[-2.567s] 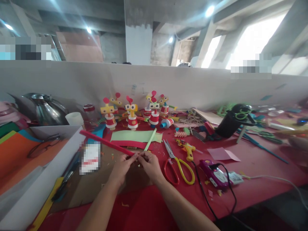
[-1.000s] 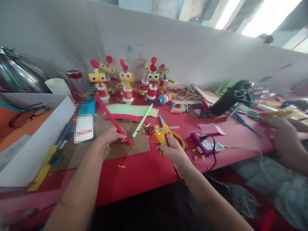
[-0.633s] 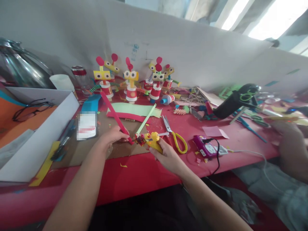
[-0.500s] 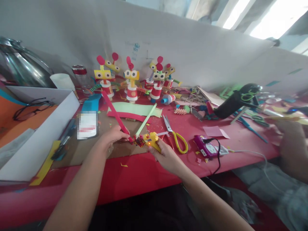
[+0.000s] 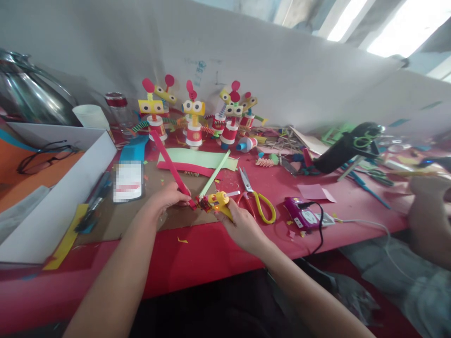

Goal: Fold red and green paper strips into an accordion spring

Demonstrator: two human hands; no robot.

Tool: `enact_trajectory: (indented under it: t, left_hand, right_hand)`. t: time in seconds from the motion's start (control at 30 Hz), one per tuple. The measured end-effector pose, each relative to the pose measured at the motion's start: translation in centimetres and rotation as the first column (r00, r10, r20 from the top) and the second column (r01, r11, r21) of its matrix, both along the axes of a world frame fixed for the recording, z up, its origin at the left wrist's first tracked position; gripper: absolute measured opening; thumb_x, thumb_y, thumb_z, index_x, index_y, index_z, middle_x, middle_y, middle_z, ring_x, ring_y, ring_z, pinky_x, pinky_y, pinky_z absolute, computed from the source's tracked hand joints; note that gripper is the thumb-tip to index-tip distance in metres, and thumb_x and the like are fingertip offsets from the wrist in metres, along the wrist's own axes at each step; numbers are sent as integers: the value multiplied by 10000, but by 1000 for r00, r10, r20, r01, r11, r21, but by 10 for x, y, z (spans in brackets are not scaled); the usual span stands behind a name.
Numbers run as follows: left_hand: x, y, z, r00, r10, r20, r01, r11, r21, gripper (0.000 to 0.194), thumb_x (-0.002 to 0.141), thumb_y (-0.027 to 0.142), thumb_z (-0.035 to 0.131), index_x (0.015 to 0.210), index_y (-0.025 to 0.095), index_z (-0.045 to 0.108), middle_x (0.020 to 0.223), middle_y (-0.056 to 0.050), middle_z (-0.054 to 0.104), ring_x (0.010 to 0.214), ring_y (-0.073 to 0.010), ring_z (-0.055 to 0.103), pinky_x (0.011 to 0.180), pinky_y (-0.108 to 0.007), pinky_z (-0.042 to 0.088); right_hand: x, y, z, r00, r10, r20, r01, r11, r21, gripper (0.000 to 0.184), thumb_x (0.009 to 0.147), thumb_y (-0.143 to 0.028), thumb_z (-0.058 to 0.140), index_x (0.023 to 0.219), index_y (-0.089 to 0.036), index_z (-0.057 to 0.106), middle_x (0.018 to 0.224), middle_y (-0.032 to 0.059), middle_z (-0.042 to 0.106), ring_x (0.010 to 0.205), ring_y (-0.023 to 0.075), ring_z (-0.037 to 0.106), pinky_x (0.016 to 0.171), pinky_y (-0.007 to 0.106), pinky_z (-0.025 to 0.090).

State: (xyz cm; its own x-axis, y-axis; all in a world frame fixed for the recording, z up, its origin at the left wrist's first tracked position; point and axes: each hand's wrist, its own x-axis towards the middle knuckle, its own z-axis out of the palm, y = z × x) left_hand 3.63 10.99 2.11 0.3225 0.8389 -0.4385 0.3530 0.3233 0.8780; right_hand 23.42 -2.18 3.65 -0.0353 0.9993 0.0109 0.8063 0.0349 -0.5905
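My left hand pinches a long red paper strip, which slants up and away over the cardboard. A small yellow glue gun is gripped in my right hand, with a white glue stick poking from its back and a small orange light on its side. Its nozzle end, dark and messy, points left at the strip's near end; whether they touch I cannot tell. Just beyond the nozzle, a pale green paper strip lies slanted. Scissors with yellow and red handles rest right of the glue gun.
Several paper-cup robot figures stand along the wall. At left is a white box with glasses inside, beside a white-and-red packet. A purple power socket with cables sits right. Another person's hand is at the far right.
The glue gun has turned slightly in my right hand, and its glue stick shows more clearly at the back. My left hand keeps its pinch on the red strip, almost unmoved.
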Motion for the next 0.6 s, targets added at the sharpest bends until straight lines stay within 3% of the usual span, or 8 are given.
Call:
enact_trajectory:
  t: [0.43, 0.5, 0.6]
  left_hand:
    - [1, 1, 0, 998, 57, 30, -56, 998, -28, 154, 529, 77, 719, 610, 185, 645, 566, -40, 662, 576, -178, 639, 577, -275, 507]
    - [2, 1, 0, 998, 58, 21, -58, 998, -28, 154, 530, 81, 722, 614, 182, 643, 570, -37, 663, 582, -177, 642, 590, -279, 515]
    - [1, 0, 0, 998, 43, 49, -41, 999, -32, 165, 524, 99, 744, 634, 167, 641, 579, -37, 663, 610, -184, 651, 627, -292, 527]
  right_hand:
    - [-4, -5, 16, 990, 39, 137, -36, 999, -21, 281, 932, -383, 429, 1102, -167, 489, 897, 125, 688, 760, 271, 650, 568, 283, 325]
    - [0, -3, 17, 997, 26, 78, -25, 1000, -11, 262, 911, -377, 462, 1073, -176, 504, 863, 108, 682, 745, 257, 644, 573, 281, 343]
    - [19, 10, 17, 981, -82, -175, 83, 997, -2, 232, 876, -398, 500, 981, -194, 531, 706, 40, 637, 611, 196, 609, 549, 267, 378]
